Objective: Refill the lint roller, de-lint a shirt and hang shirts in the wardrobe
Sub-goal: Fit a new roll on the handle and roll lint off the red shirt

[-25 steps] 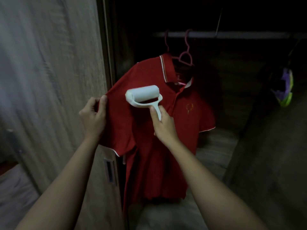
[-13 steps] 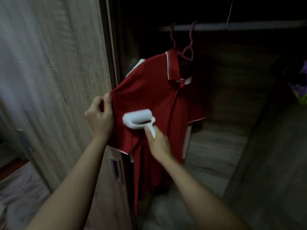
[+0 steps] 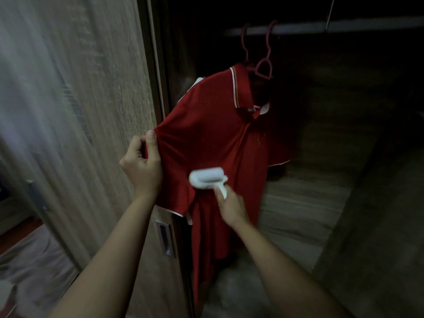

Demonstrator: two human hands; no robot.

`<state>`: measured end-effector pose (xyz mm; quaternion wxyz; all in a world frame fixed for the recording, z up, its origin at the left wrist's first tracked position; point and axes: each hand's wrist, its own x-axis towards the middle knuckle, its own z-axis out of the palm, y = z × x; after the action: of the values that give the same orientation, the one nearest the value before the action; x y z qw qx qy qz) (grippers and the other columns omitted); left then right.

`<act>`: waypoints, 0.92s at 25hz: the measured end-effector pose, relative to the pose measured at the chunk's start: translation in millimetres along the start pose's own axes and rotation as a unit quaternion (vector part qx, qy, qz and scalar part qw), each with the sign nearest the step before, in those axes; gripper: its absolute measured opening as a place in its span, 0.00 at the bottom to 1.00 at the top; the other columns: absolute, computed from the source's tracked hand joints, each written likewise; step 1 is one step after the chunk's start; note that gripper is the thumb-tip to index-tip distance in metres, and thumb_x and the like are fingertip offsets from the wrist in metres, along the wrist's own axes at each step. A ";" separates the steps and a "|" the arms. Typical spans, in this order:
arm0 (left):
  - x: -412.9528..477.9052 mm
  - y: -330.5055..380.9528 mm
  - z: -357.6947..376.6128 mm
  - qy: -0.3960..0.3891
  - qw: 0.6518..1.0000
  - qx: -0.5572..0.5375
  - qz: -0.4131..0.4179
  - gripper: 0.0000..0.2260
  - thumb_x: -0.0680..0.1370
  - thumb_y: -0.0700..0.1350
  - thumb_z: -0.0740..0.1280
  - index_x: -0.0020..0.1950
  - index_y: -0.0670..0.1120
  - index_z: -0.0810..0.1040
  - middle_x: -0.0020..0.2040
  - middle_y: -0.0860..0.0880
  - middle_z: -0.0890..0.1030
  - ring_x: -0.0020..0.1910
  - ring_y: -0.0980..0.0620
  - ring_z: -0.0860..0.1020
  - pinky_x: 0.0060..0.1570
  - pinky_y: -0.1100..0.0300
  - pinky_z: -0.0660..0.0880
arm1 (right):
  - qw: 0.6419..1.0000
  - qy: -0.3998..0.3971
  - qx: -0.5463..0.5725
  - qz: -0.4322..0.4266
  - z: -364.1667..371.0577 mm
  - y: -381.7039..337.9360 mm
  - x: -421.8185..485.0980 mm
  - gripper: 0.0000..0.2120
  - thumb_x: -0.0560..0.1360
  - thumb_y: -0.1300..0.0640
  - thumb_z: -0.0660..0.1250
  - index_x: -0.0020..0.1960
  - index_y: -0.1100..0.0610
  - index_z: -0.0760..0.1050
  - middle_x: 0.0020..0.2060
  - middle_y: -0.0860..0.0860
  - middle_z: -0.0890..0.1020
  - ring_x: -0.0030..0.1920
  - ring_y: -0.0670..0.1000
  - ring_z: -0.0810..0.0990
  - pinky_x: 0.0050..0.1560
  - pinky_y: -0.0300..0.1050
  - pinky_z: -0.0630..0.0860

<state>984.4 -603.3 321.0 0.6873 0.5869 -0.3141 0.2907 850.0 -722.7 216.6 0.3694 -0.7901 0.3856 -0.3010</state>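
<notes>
While our left hand (image 3: 142, 166) pinches the red shirt (image 3: 206, 134) at its nine o'clock edge, our right hand (image 3: 231, 208) grips the lint roller (image 3: 206, 179) against its front.

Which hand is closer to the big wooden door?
Left. The left hand pinches the sleeve of the red shirt right beside the door; the right hand holds the lint roller farther right, against the shirt's front.

The wardrobe door (image 3: 80, 111) at the left is a light wood-grain panel with a recessed metal handle (image 3: 165, 237) near its edge. Inside, a pale rail (image 3: 344, 28) runs across the top of the dark interior. Wood-grain boards form the base (image 3: 298, 203) and the right side wall (image 3: 378, 237). Lighting is dim. Grey fabric (image 3: 29, 260) lies at lower left.
</notes>
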 end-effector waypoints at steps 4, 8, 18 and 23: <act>-2.7 -3.6 5.2 0.024 1.000 0.000 -0.008 0.16 0.79 0.53 0.61 0.36 0.44 0.73 0.26 0.59 0.72 0.26 0.64 0.69 0.30 0.72 0.62 | 0.992 0.096 0.066 -0.046 -55.6 -55.6 59.8 0.19 0.79 0.43 0.54 0.58 0.54 0.73 0.39 0.54 0.79 0.44 0.58 0.79 0.40 0.42 0.65; -3.8 -1.7 7.7 0.031 0.999 -0.011 0.004 0.14 0.79 0.51 0.61 0.36 0.47 0.71 0.27 0.64 0.73 0.26 0.64 0.68 0.30 0.72 0.62 | 1.000 0.024 0.007 0.004 -8.5 12.1 31.6 0.17 0.79 0.44 0.55 0.59 0.53 0.73 0.48 0.59 0.82 0.51 0.60 0.80 0.42 0.45 0.69; -5.7 -8.6 8.7 0.039 0.999 -0.006 0.013 0.14 0.80 0.49 0.61 0.36 0.46 0.70 0.27 0.63 0.71 0.27 0.64 0.66 0.32 0.72 0.61 | 0.998 0.047 0.037 0.037 -19.7 18.0 51.8 0.19 0.80 0.44 0.54 0.62 0.54 0.72 0.49 0.57 0.82 0.50 0.59 0.79 0.43 0.42 0.66; -8.1 -7.8 11.7 0.064 0.998 -0.002 0.019 0.13 0.80 0.48 0.62 0.36 0.47 0.70 0.27 0.64 0.71 0.27 0.64 0.67 0.33 0.72 0.62 | 0.996 0.069 0.055 0.010 -13.8 25.2 67.6 0.17 0.80 0.45 0.54 0.59 0.55 0.73 0.44 0.55 0.81 0.45 0.57 0.79 0.40 0.41 0.64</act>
<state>984.2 -616.2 311.2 0.7015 0.5597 -0.2814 0.3398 865.1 -794.6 216.5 0.3874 -0.7425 0.4006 -0.3717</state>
